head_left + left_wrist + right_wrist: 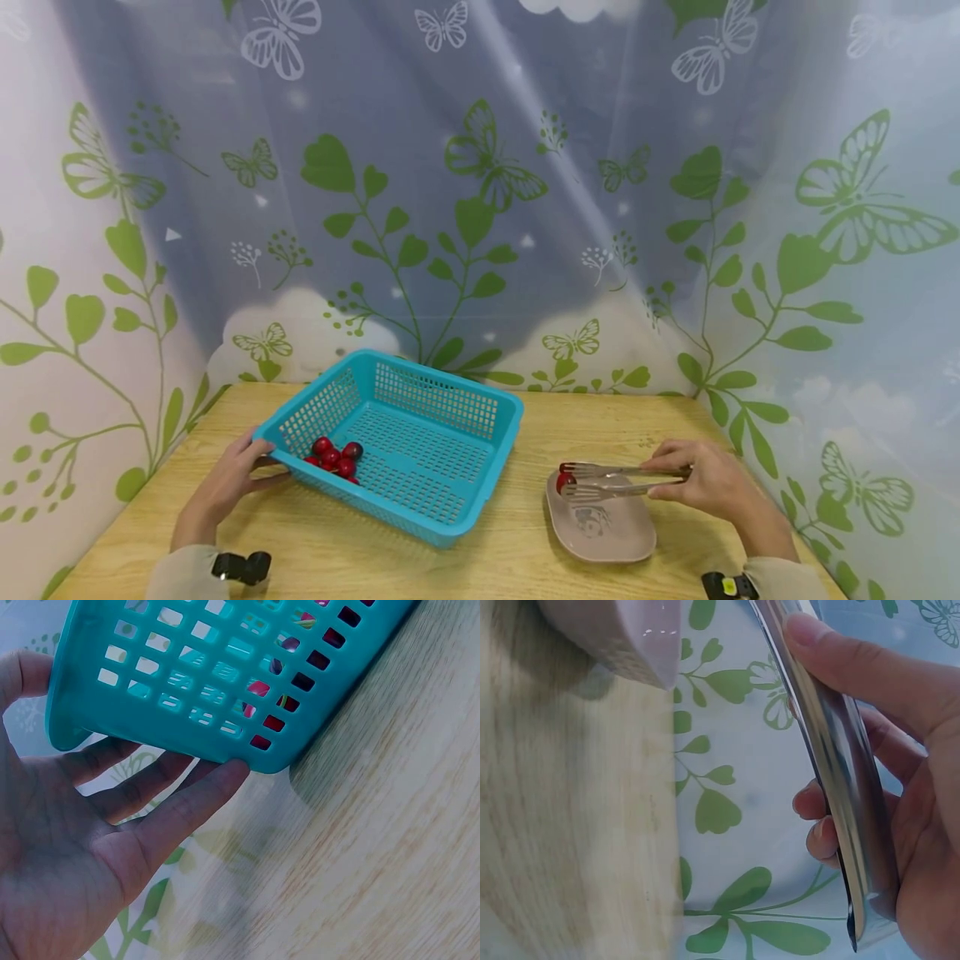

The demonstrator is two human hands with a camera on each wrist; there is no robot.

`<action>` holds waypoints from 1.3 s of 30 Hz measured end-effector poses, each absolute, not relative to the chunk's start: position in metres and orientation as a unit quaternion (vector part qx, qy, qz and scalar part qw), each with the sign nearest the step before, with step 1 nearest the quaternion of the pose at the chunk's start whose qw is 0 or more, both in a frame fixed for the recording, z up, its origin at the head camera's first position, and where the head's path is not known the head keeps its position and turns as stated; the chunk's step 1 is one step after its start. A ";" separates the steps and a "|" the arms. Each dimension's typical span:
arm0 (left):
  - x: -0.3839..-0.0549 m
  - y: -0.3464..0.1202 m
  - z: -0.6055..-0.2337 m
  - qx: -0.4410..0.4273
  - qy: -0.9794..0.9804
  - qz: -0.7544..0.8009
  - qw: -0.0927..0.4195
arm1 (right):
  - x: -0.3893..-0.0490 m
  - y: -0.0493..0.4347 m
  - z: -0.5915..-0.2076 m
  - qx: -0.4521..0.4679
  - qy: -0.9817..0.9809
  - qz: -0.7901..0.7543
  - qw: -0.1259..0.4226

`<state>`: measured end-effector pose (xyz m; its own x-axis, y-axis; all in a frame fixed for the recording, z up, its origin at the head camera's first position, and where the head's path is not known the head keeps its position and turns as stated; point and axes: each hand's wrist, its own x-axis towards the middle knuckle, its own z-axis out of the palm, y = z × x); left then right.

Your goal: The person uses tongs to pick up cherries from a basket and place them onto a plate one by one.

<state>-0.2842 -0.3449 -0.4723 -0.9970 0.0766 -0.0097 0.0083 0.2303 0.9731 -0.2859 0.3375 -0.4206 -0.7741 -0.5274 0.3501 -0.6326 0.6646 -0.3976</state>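
Note:
At the left corner of a turquoise basket (491, 467), my left hand (225, 483) grips the rim, thumb over the top edge. In the left wrist view its fingers (191, 806) reach along the underside of the basket's end. Several dark red cherries (330, 457) lie together in the basket's near left part. My right hand (708, 479) holds metal tongs (618, 490) between thumb and fingers. Between the slotted tips of the tongs sits one red cherry (564, 482), over the far left edge of a pinkish plate (618, 537). A small printed picture shows on that plate.
Both things stand on a light wooden table (315, 542), the basket on the left and the plate on the right. A patterned curtain (450, 275) with leaves and butterflies rises behind the table and along both sides.

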 end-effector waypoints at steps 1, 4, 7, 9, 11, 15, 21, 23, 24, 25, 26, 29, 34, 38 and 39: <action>-0.284 -0.345 -0.472 0.026 0.783 0.621 0.029 | -0.287 0.338 -0.422 0.321 -0.905 0.259 0.105; -0.285 -0.345 -0.473 0.026 0.785 0.618 0.027 | -0.288 0.338 -0.426 0.320 -0.903 0.264 0.110; -0.286 -0.346 -0.474 0.029 0.791 0.610 0.023 | -0.289 0.338 -0.429 0.317 -0.903 0.269 0.112; -0.286 -0.346 -0.474 0.031 0.792 0.609 0.021 | -0.289 0.338 -0.429 0.315 -0.904 0.270 0.109; -0.286 -0.346 -0.474 0.032 0.793 0.608 0.019 | -0.289 0.338 -0.430 0.313 -0.904 0.271 0.107; -0.286 -0.346 -0.473 0.034 0.793 0.608 0.020 | -0.291 0.338 -0.432 0.306 -0.908 0.268 0.100; -0.285 -0.345 -0.472 0.027 0.795 0.606 0.023 | -0.295 0.338 -0.435 0.290 -0.917 0.257 0.092; -0.285 -0.345 -0.472 0.024 0.795 0.606 0.025 | -0.295 0.337 -0.436 0.286 -0.921 0.248 0.093; -0.285 -0.345 -0.472 0.022 0.795 0.606 0.025 | -0.296 0.336 -0.437 0.284 -0.923 0.243 0.095; -0.284 -0.345 -0.472 0.022 0.796 0.604 0.026 | -0.296 0.335 -0.437 0.282 -0.925 0.237 0.098; -0.284 -0.345 -0.472 0.022 0.796 0.605 0.025 | -0.296 0.335 -0.437 0.281 -0.926 0.230 0.101; -0.284 -0.345 -0.472 0.021 0.794 0.607 0.025 | -0.297 0.331 -0.438 0.278 -0.931 0.208 0.111; -0.284 -0.344 -0.472 0.019 0.792 0.609 0.024 | -0.298 0.327 -0.442 0.276 -0.934 0.187 0.129; -0.284 -0.344 -0.472 0.019 0.794 0.607 0.025 | -0.300 0.324 -0.446 0.269 -0.935 0.188 0.136; -0.285 -0.344 -0.472 0.018 0.793 0.608 0.027 | -0.300 0.323 -0.447 0.267 -0.935 0.188 0.138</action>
<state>-0.2846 -0.3444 -0.4725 -0.9979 0.0614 -0.0198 -0.0032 0.2595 0.9657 -0.2998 0.3230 -0.4474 -0.8189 -0.4482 0.3584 -0.5518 0.7865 -0.2772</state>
